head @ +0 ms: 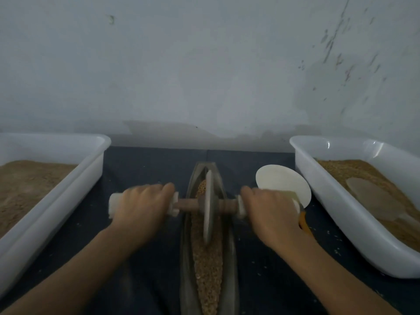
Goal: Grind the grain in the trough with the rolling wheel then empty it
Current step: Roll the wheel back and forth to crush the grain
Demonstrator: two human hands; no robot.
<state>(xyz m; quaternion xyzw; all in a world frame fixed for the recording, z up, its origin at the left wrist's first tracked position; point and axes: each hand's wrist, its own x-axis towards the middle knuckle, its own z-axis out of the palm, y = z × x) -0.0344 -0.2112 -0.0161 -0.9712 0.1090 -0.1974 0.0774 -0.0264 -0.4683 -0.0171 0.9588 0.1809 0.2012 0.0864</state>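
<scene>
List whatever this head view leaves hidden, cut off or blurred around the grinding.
- Trough: near end cut off by the bottom edge.
- Wheel: lower rim buried in the grain.
- Axle ends: covered by the left hand and right hand.
- Left tub and right tub: cut off by the side edges.
- Orange thing: mostly behind the right hand.
- Both hands: motion-blurred.

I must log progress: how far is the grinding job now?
Done: trough loaded with grain. In hand: left hand and right hand hold the axle, wheel standing in the grain, which looks mostly whole. Left: more grinding, then emptying.
</scene>
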